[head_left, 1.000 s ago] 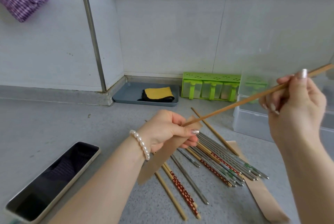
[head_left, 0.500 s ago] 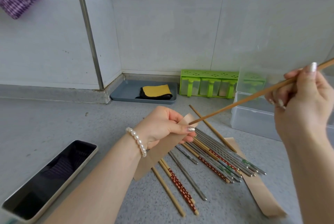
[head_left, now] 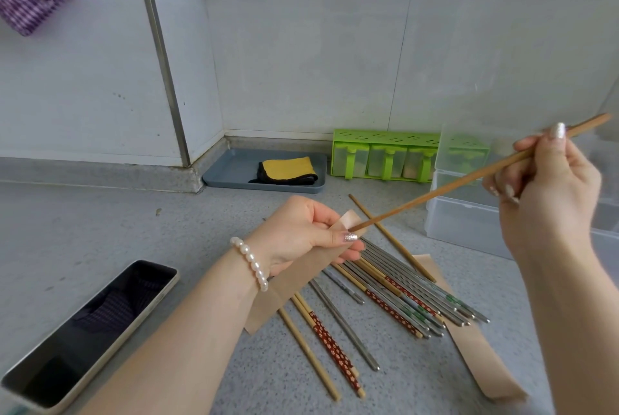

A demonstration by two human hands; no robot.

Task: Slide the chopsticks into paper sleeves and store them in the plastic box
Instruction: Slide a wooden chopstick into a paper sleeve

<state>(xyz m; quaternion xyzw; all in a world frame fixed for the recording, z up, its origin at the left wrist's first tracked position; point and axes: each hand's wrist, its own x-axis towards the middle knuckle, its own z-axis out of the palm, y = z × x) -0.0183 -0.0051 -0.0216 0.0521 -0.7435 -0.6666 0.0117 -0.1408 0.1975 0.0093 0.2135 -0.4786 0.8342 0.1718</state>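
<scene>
Since a second ago, your right hand point(head_left: 549, 186) has drawn the wooden chopstick point(head_left: 469, 180) a little up and out toward 2 o'clock, so its tip now sits right at the mouth of the paper sleeve point(head_left: 301, 277) rather than tucked behind your thumb. Your left hand point(head_left: 301, 233) has barely shifted; it pinches the sleeve near its open top, thumb across the front, with the sleeve's tail hanging down toward 7 o'clock.

Your right hand grasps the chopstick close to its thick end, fingers curled round it, the stick slanting down toward 8 o'clock.

My reading is that you are lining up the tip for insertion; the chopstick is not yet inside, so the sliding step remains ahead.

On the desk point(head_left: 100, 233), the loose chopsticks point(head_left: 395, 290), metal, wooden and red-patterned, lie in a fan at 5 o'clock from your left hand. A second paper sleeve point(head_left: 482, 364) lies partly beneath them, toward 4 o'clock. The plastic box point(head_left: 469, 217) stands at 3 o'clock, behind your right hand, and I cannot tell whether anything is inside.
</scene>
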